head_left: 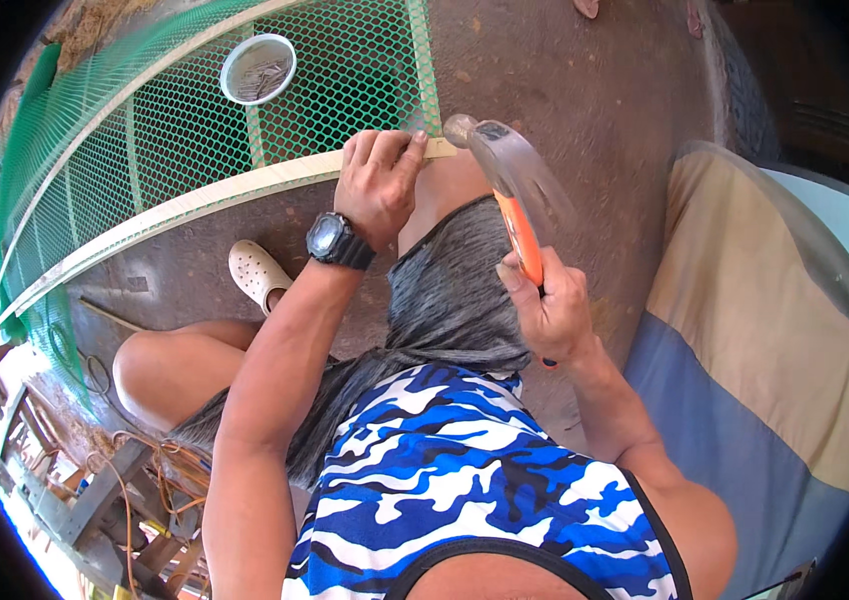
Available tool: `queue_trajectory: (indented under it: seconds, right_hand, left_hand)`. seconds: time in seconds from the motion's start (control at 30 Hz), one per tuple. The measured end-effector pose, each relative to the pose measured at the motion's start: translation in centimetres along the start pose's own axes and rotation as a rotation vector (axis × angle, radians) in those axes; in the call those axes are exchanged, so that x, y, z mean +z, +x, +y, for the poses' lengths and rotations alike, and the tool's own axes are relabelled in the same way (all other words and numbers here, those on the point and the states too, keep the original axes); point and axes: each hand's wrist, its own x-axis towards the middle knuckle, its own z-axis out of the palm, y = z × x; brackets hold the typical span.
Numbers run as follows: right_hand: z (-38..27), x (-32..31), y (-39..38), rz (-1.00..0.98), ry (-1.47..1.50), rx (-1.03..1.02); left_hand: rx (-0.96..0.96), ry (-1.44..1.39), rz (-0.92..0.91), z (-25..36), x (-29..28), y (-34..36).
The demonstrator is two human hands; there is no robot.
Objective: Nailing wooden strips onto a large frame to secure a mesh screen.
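Note:
My right hand point(557, 310) is wrapped round the orange handle of a hammer point(518, 230). The hammer's metal head is blurred and hangs over the right end of a pale wooden strip point(185, 207). That strip forms the near edge of a frame covered with green plastic mesh point(345, 65). My left hand point(382, 180), with a black watch on its wrist, is closed over the strip near that corner, just left of the hammer head. Whether a nail sits between its fingertips cannot be made out.
A small pale-rimmed bowl point(259, 69) of nails rests on the mesh. Beside my bent leg is a beige clog point(259, 272) on the brown floor point(565, 60). Wood scraps and cords point(135, 480) lie at lower left. A beige and blue cloth point(755, 330) spreads on the right.

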Motion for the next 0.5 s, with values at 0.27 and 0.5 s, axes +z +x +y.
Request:
queue_trajectory:
  seconds: [0.27, 0.5]
  right_hand:
    - [0.3, 0.6, 0.8, -0.039, -0.060, 0.078]
    - [-0.2, 0.3, 0.0, 0.120, -0.011, -0.191]
  left_hand:
    - [-0.022, -0.003, -0.009, 0.3, -0.1, 0.1]
    - [-0.040, -0.005, -0.018, 0.5, -0.3, 0.2]
